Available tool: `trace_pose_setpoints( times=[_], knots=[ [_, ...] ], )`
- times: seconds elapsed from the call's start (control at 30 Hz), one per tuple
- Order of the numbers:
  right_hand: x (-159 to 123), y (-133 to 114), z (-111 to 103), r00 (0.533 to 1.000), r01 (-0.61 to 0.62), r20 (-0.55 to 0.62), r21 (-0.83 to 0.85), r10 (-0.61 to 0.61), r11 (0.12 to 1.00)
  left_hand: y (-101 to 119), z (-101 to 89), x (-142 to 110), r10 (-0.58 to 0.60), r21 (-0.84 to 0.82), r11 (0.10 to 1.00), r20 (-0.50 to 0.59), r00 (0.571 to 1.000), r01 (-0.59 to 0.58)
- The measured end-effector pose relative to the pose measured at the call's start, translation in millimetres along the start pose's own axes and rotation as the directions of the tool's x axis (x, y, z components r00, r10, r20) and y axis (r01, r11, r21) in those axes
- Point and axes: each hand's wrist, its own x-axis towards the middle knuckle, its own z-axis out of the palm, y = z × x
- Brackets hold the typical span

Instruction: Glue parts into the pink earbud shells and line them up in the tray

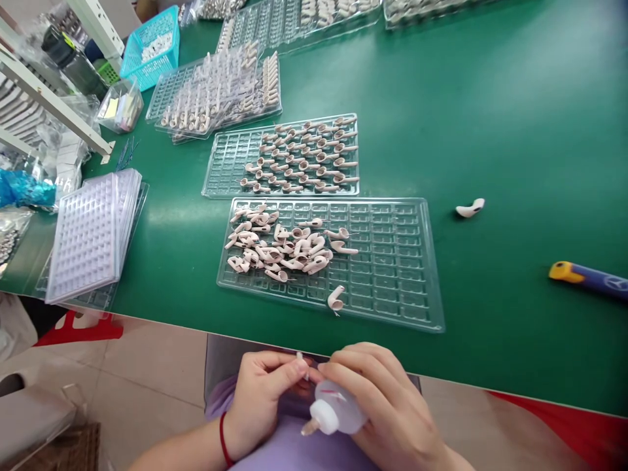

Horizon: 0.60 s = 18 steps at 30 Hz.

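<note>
My left hand (258, 396) pinches a small pale earbud-shaped plastic part (300, 358) between thumb and fingers, low over my lap. My right hand (387, 409) is wrapped round a small clear squeeze bottle (336, 409) with a white nozzle pointing left and down, close to the part. Just beyond the table edge lies a clear grid tray (392, 261) with a heap of the same pale parts (279, 245) on its left half and one single part (336, 297) near its front rim.
A second tray (230, 163) behind holds rows of parts. More filled trays (216, 91) stand further back. A stack of empty trays (91, 235) sits left. A loose part (470, 209) and a yellow-blue cutter (586, 277) lie right. A blue basket (152, 46) stands far left.
</note>
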Motion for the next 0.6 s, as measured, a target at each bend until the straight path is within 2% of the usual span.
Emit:
trace_pose_setpoints(
  times=[0.23, 0.4, 0.53, 0.6],
  knots=[
    [-3, 1, 3, 1.0, -0.015, -0.024, 0.011, 0.015, 1.0, 6, 9.3, 1, -0.03, -0.127, 0.992, -0.022, 0.999, 0.027],
    [-1, 0, 2, 0.999, -0.012, -0.033, -0.004, 0.012, 1.0, 4, 6.7, 2, -0.05, -0.138, 0.989, -0.02, 0.999, 0.047],
    [14, 1, -15, 0.996, -0.049, 0.073, 0.066, 0.044, 0.997, 18, -6.5, -4, -0.101, 0.027, 0.995, 0.12, 0.988, 0.098],
    [24, 6, -23, 0.998, -0.042, 0.047, 0.04, 0.04, 0.998, 34, -13.6, -8, -0.055, 0.176, 0.984, 0.148, 0.987, 0.029]
  ],
)
